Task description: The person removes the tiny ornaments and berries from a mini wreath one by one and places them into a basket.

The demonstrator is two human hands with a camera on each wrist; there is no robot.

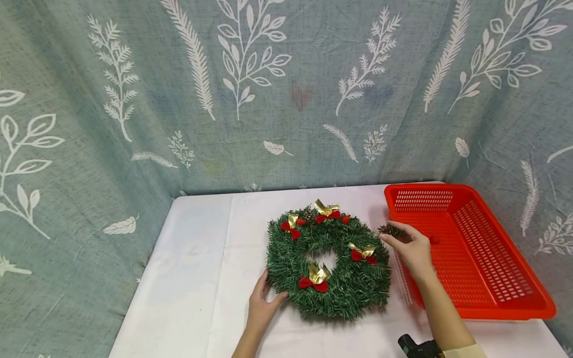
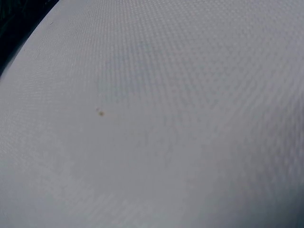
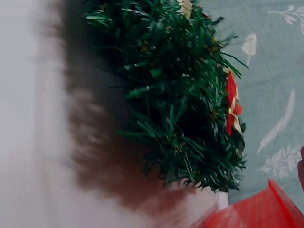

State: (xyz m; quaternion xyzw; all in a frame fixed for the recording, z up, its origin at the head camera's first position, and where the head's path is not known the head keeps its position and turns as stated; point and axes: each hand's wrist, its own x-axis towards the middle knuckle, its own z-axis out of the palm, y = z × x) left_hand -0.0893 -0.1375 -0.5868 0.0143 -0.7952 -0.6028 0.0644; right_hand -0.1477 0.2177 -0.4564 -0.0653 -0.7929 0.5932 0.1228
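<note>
A green artificial wreath (image 1: pixel 291 258) lies on the white-covered table, decorated with red bows that have gold ribbon on them. At its near left edge my left hand (image 1: pixel 261 306) holds the rim, thumb on the near side and fingers along the left side. Between the thumb and fingers of my right hand (image 1: pixel 414 253) is a brown pine cone (image 1: pixel 389 230), just right of the wreath. Another pine cone (image 1: pixel 310 215) sits among the far bows. In the right wrist view the wreath (image 3: pixel 175 104) shows from the side; the left wrist view shows mostly white cloth.
A red perforated plastic basket (image 1: pixel 470 313) stands on the right of the table, with a small red item (image 1: pixel 433 239) inside. Beneath my right forearm at the front is a black object (image 1: pixel 416 348). A patterned green curtain (image 1: pixel 268 124) hangs behind the table.
</note>
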